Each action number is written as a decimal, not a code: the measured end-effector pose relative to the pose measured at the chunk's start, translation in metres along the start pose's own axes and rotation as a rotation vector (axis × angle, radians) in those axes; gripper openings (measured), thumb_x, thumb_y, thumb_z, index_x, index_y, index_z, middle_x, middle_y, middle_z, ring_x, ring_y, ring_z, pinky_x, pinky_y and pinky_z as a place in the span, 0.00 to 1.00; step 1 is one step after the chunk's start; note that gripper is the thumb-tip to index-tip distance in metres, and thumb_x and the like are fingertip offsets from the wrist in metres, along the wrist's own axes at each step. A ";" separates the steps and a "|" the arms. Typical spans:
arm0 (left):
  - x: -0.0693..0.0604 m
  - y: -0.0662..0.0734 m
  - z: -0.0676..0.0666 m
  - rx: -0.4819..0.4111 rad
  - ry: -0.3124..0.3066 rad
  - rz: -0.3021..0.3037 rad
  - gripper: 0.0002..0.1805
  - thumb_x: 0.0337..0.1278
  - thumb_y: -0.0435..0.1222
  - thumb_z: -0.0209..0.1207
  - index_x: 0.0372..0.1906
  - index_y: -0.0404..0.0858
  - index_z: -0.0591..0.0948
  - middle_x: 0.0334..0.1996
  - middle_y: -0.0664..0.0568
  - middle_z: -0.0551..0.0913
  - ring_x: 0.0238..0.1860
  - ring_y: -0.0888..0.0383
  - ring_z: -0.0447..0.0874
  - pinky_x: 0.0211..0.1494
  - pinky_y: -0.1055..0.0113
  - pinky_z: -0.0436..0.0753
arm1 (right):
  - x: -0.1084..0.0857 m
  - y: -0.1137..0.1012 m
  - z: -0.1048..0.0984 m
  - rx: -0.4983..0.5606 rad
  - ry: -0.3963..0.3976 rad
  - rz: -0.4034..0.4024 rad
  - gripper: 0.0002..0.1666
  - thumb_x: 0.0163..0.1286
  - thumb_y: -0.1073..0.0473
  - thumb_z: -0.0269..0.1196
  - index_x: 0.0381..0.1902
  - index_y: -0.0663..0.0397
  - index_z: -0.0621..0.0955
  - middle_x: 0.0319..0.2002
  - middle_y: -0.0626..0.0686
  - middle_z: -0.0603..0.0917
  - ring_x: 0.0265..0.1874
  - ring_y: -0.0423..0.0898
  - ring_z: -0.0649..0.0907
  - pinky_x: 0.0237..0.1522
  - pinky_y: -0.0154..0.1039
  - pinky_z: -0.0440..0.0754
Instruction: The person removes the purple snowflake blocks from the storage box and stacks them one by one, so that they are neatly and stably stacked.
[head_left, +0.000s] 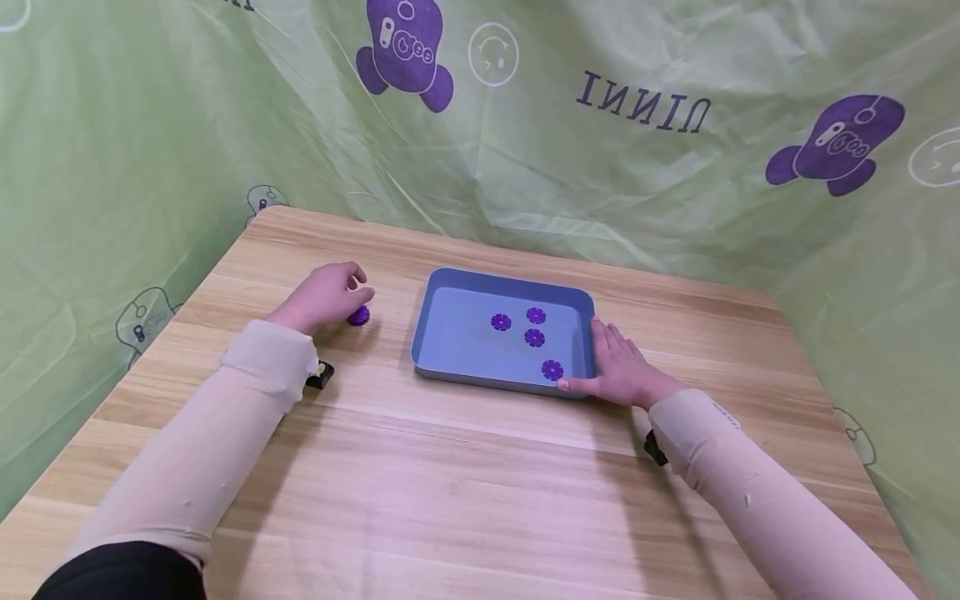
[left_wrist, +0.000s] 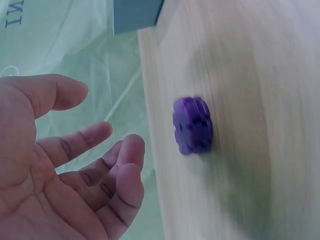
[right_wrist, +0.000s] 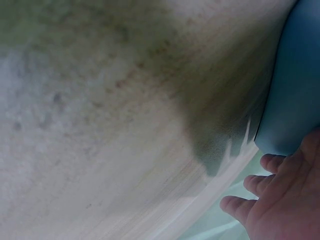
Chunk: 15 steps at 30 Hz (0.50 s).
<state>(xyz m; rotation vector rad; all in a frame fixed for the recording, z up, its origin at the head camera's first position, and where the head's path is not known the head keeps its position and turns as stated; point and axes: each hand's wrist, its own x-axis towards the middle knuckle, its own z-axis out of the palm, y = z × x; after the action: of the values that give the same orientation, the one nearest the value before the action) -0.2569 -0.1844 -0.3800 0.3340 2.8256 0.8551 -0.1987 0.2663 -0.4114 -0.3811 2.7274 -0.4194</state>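
A short stack of purple notched plastic discs (head_left: 359,316) stands on the table, left of a blue-grey tray (head_left: 423,333). My left hand (head_left: 326,293) hovers over the stack with loosely bent fingers. In the left wrist view, a gap shows between that hand (left_wrist: 80,165) and the purple stack (left_wrist: 192,126), and the palm holds nothing. Inside the tray, several flat purple discs (head_left: 534,337) lie apart toward the right. My right hand (head_left: 621,371) rests against the tray's right wall, thumb at the front right corner; its fingers (right_wrist: 245,207) look fairly straight in the right wrist view.
The wooden table (head_left: 450,483) has rounded far corners. A green printed curtain (head_left: 525,167) hangs behind it and along both sides. Black wrist devices (head_left: 320,375) sit below both cuffs.
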 end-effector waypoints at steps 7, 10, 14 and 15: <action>0.011 0.016 0.010 -0.050 0.018 0.017 0.24 0.71 0.39 0.55 0.61 0.24 0.73 0.51 0.29 0.79 0.51 0.37 0.79 0.58 0.44 0.76 | 0.000 0.000 0.001 0.006 0.007 -0.009 0.77 0.64 0.26 0.64 0.78 0.77 0.38 0.78 0.76 0.41 0.77 0.73 0.44 0.75 0.68 0.44; 0.015 0.024 0.014 -0.082 0.016 0.021 0.25 0.71 0.39 0.55 0.64 0.25 0.72 0.51 0.31 0.79 0.48 0.39 0.79 0.55 0.47 0.78 | 0.001 -0.001 0.001 0.011 0.010 -0.012 0.77 0.65 0.26 0.65 0.78 0.76 0.37 0.78 0.76 0.40 0.77 0.73 0.43 0.75 0.68 0.43; 0.021 0.035 0.021 -0.112 0.000 0.034 0.26 0.71 0.40 0.56 0.64 0.25 0.72 0.51 0.33 0.79 0.45 0.42 0.80 0.51 0.50 0.80 | 0.001 0.000 0.002 0.010 0.010 -0.011 0.76 0.65 0.26 0.65 0.78 0.77 0.38 0.78 0.76 0.41 0.77 0.73 0.43 0.75 0.69 0.43; 0.022 0.037 0.023 -0.119 -0.005 0.038 0.26 0.71 0.39 0.56 0.64 0.25 0.72 0.51 0.33 0.80 0.45 0.42 0.80 0.50 0.51 0.80 | 0.001 0.000 0.002 0.009 0.010 -0.012 0.77 0.65 0.26 0.65 0.78 0.77 0.38 0.78 0.76 0.41 0.77 0.74 0.44 0.74 0.69 0.43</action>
<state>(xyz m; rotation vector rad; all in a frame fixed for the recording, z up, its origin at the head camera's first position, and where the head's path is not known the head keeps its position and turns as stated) -0.2663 -0.1362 -0.3801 0.3735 2.7570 1.0234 -0.1993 0.2659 -0.4135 -0.3941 2.7331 -0.4370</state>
